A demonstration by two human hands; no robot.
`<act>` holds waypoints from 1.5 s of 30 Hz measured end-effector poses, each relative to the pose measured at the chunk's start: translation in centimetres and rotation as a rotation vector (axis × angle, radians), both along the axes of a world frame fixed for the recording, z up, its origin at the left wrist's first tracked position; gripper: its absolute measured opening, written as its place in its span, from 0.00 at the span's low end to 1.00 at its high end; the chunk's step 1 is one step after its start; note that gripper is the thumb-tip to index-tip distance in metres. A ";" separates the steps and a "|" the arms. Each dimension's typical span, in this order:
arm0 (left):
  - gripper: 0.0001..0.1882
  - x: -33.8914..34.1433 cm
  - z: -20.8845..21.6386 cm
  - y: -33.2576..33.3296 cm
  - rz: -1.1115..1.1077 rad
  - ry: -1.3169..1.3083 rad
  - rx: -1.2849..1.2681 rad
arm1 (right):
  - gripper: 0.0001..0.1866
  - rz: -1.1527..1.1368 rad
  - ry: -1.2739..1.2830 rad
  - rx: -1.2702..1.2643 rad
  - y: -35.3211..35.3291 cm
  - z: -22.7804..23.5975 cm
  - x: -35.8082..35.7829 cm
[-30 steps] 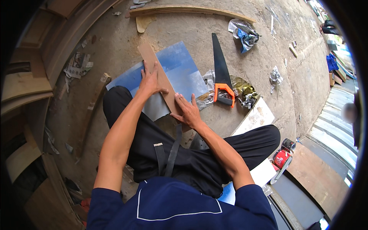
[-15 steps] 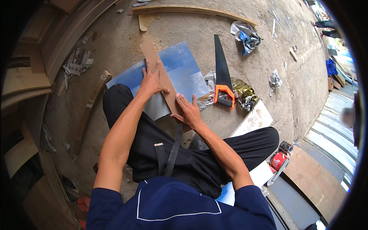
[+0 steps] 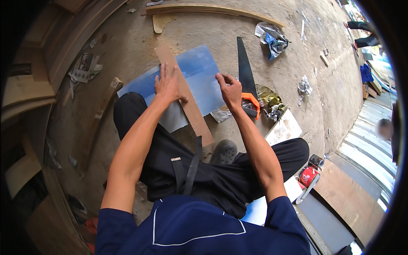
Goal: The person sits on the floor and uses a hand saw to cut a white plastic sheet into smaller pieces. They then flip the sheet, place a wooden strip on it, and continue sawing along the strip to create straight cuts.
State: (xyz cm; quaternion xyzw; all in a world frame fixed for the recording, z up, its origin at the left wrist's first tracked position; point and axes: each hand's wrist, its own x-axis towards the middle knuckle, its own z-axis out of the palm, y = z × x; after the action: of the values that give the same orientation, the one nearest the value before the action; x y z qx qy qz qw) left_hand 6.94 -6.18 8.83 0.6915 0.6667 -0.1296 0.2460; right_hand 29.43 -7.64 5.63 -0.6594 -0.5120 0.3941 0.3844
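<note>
A long brown board strip (image 3: 187, 97) lies slanted across a blue-and-grey sheet (image 3: 200, 70) on the ground. My left hand (image 3: 168, 85) rests on the board's left edge with its fingers stretched out and spread. Raised over the sheet's right edge, my right hand (image 3: 230, 91) is apart from the board. Its fingers are curled and pinched together; what they hold, if anything, cannot be made out. Just right of it lies a handsaw with a dark blade (image 3: 245, 68) and an orange handle (image 3: 251, 101), the handle partly behind my wrist.
Long wooden strips (image 3: 212, 8) lie at the far side. Crumpled paper (image 3: 275, 42) and foil-like wrapping (image 3: 268, 102) are to the right. A red tape roll (image 3: 307, 176) sits by my right knee. Wooden frames (image 3: 29, 91) stand at left. Another person's legs (image 3: 364, 34) show far right.
My right hand has lifted off the board's near end, moved up and right, and curled its fingers. My left hand stays on the board. The board's near end is now uncovered.
</note>
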 end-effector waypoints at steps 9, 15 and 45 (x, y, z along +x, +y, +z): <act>0.62 -0.6 -0.2 0.7 -0.024 -0.054 0.051 | 0.09 0.087 0.143 -0.064 -1.0 -2.4 -2.0; 0.62 -1.0 -0.6 0.6 -0.025 -0.038 0.081 | 0.11 0.049 0.171 -0.198 -3.1 -1.4 -3.4; 0.70 -1.6 -0.8 1.5 0.067 -0.142 -0.076 | 0.17 0.343 -0.508 -0.091 -11.1 0.4 -1.8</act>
State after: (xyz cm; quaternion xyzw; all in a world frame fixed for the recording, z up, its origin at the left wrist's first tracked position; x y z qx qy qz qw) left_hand 5.32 -4.71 8.07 0.6664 0.6649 -0.0972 0.3231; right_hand 27.62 -18.71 6.00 -0.6573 -0.6775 0.2981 0.1420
